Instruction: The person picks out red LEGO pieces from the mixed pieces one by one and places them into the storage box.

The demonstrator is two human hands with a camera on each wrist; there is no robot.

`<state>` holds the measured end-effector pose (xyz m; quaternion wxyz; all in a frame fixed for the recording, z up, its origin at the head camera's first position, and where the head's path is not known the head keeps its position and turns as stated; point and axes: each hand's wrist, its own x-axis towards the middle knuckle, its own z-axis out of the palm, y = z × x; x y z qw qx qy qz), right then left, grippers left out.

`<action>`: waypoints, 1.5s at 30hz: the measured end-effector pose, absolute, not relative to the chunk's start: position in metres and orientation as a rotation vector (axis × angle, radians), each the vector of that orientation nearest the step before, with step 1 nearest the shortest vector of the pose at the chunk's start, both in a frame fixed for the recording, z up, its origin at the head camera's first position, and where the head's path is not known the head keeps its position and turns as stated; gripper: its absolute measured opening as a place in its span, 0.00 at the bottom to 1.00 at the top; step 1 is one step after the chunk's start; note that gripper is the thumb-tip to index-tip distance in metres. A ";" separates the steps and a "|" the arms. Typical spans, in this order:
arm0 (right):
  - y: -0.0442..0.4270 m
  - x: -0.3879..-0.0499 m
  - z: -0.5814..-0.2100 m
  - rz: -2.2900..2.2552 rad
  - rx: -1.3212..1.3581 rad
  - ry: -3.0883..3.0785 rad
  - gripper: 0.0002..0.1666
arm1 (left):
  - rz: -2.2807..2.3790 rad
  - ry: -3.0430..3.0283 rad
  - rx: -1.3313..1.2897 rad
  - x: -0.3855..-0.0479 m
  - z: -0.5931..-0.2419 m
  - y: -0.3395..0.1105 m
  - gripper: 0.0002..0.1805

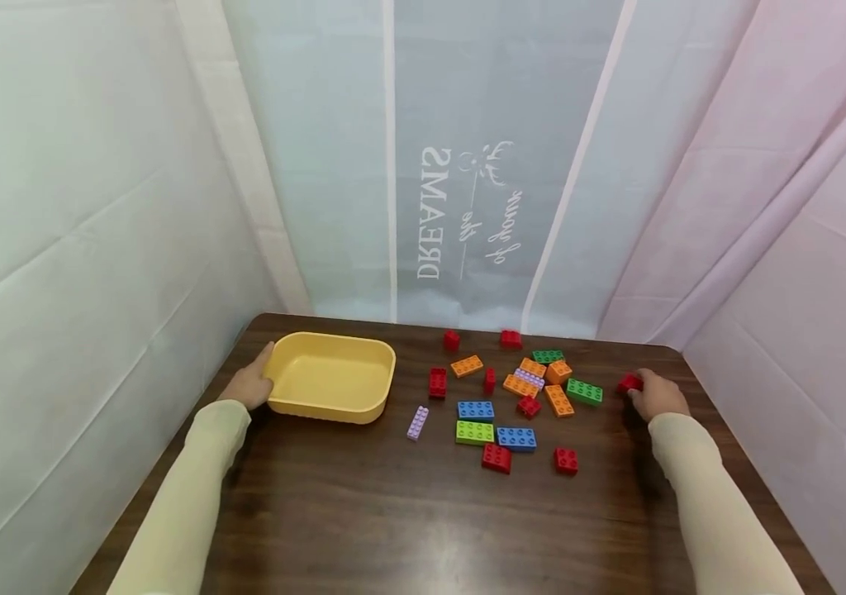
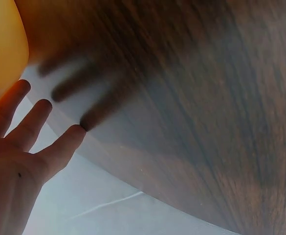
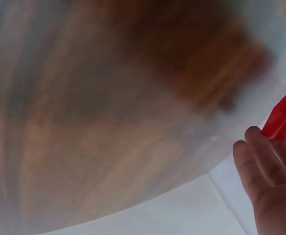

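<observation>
My left hand (image 1: 248, 384) is against the left side of the yellow tray (image 1: 332, 413). The left wrist view has its fingers (image 2: 29, 128) straight and spread beside the yellow tray (image 2: 5, 49); the thumb is hidden there. Over the table's right side, my right hand (image 1: 663, 395) holds a red brick (image 1: 629, 383) with its fingertips. In the right wrist view, that red brick (image 3: 279, 120) is cut off by the frame edge, with the right hand (image 3: 275, 181) gripping it. The inside of the tray shows no bricks.
Loose bricks lie across the middle and right of the brown table (image 1: 363, 529), among them a lime brick (image 1: 474, 432), a blue brick (image 1: 515, 439), a green brick (image 1: 584, 391) and a red brick (image 1: 566, 461). Cloth walls (image 1: 81, 207) stand around the table's back and sides.
</observation>
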<state>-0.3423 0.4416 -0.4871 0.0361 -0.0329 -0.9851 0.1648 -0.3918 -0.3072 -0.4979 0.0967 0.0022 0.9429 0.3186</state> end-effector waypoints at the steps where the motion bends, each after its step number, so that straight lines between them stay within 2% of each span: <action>1: 0.439 -0.346 -0.485 0.502 -0.094 -3.012 0.28 | 0.951 2.793 -0.001 -0.392 -0.498 -0.308 0.45; 10: 0.381 -0.382 -0.451 0.617 0.031 -2.978 0.27 | 0.978 2.784 -0.055 -0.384 -0.499 -0.314 0.46; 27: 0.201 -0.442 -0.403 0.569 0.474 -2.958 0.26 | 1.030 2.771 -0.146 -0.387 -0.495 -0.286 0.47; 36: 0.094 -0.453 -0.387 0.516 0.685 -2.953 0.25 | 1.073 2.761 -0.176 -0.382 -0.491 -0.266 0.46; 45: 0.008 -0.451 -0.401 0.601 0.848 -3.049 0.23 | 1.098 2.760 -0.203 -0.374 -0.493 -0.255 0.45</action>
